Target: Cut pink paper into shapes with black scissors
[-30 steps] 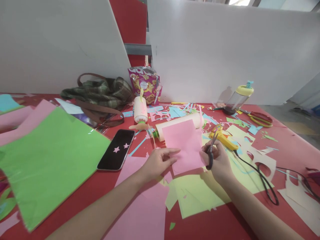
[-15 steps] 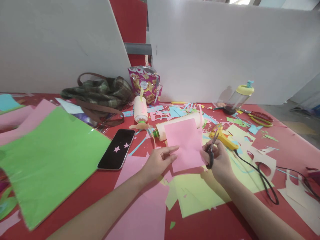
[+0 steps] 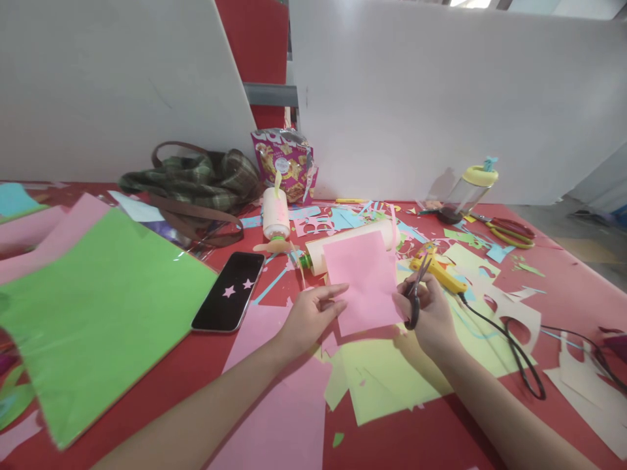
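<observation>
A rectangular sheet of pink paper is held up in front of me, over scraps on the red table. My left hand pinches its left edge between thumb and fingers. Wrapped around dark-handled scissors, my right hand also has its fingertips at the sheet's right edge. The scissor blades point up and away, clear of the sheet. Behind the paper lies a cream paper-covered roll with a green end, partly hidden. A similar, shorter cream bottle shape stands beyond my left hand.
A phone bearing two pink paper stars lies left, beside green sheets. A yellow glue gun with a black cord lies right. Further back are a snack bag, a plaid bag, a clear jar and pliers.
Almost nothing differs. The fingers of my left hand have shifted very slightly on the pink paper; the scissors stay in my right hand.
</observation>
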Demonstrator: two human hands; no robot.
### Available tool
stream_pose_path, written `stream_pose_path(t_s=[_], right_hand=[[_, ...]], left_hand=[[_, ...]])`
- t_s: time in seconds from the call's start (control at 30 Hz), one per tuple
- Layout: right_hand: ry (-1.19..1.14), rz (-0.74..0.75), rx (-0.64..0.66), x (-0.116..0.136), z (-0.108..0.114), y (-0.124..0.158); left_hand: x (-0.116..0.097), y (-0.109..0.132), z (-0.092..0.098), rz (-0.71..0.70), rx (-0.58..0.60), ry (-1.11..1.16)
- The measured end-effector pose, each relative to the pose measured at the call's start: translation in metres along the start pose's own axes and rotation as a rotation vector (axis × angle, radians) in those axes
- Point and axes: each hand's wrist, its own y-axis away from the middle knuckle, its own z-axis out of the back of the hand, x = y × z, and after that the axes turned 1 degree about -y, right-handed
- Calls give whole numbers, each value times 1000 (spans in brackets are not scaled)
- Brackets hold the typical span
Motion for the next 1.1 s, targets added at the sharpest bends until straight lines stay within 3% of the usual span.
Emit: stream_pose_path(t_s=[0.83,1.1], right_hand=[[11,8,-24,1,-1,1],[-48,-27,48,0,0,1]], left_hand=[[0,0,-3,-2,-67,-11],[-8,1,0,-11,-91,-72]])
